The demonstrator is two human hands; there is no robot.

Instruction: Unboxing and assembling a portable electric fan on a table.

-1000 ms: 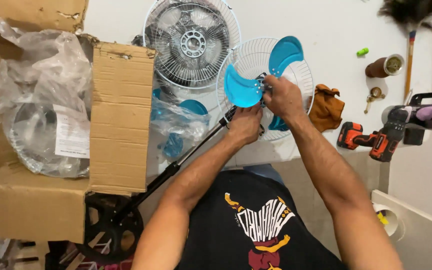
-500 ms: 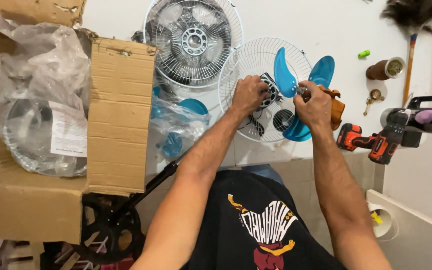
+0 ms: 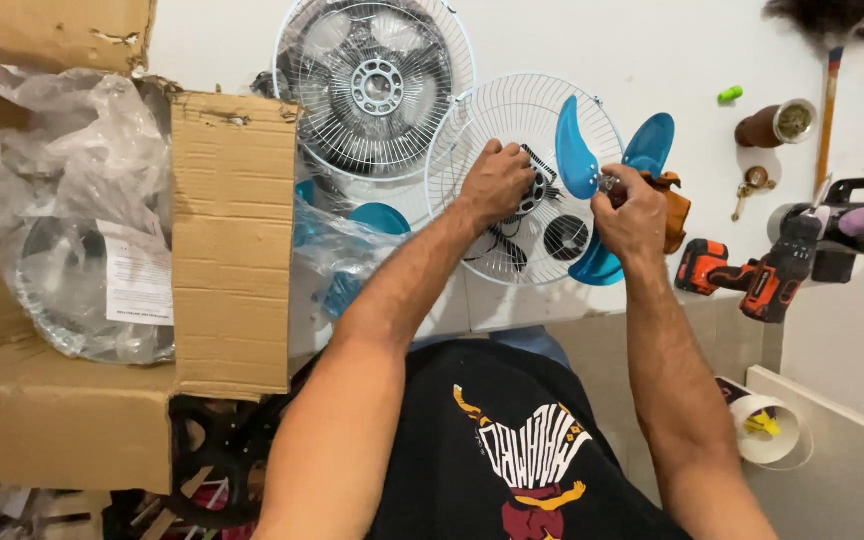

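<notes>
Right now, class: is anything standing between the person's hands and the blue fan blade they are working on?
Nothing visible does. The right hand is already at the hub of the blue fan blade, and the left hand rests on the white wire guard beside it. The orange drill lies off to the right, clear of both.

White counter [image 3: 652, 40] under even, bright light, its near edge dropping to a beige tiled floor [image 3: 602, 400]. Left: an open cardboard box [image 3: 232, 240] holding crumpled clear plastic [image 3: 62, 150]. Right: a pale wall panel [image 3: 842, 470].
</notes>
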